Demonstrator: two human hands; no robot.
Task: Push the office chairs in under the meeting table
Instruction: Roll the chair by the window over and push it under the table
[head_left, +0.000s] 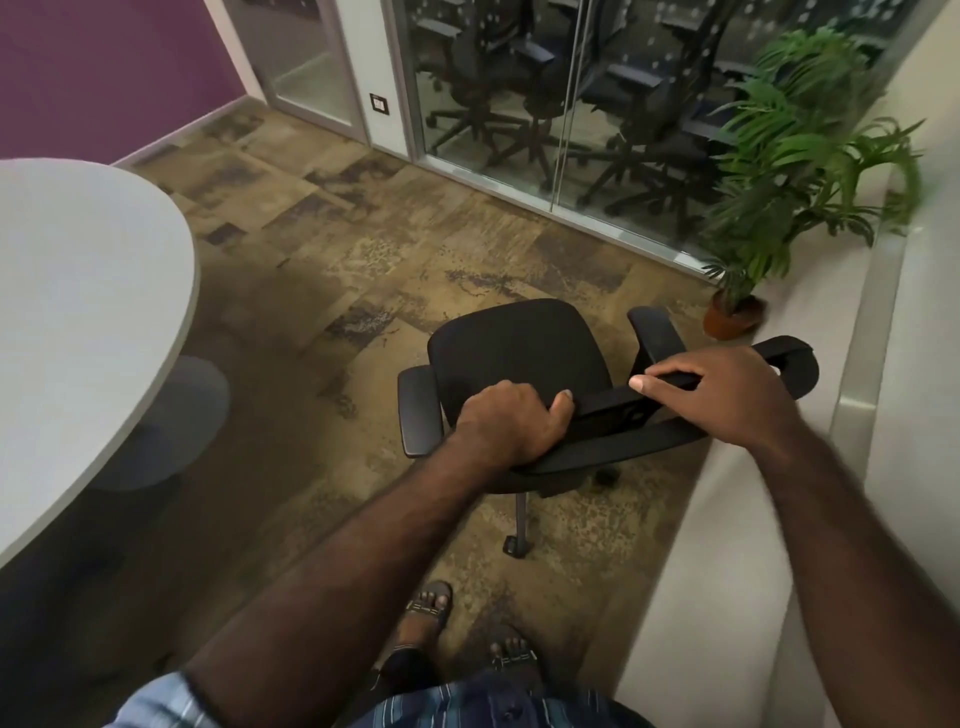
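Observation:
A black office chair (511, 345) with two armrests stands on the carpet right of centre, its seat facing away from me. My left hand (511, 421) grips the left part of the backrest's top edge. My right hand (719, 389) is closed over the right part of the same edge. The round grey meeting table (78, 322) fills the left side, on a grey pedestal base (171, 421). The chair stands well apart from the table, with open carpet between them.
A potted palm (795, 171) in a brown pot stands at the right beside a white ledge (727, 545). A glass wall (519, 104) at the back shows several more chairs behind it. My sandalled feet (462, 623) are just behind the chair.

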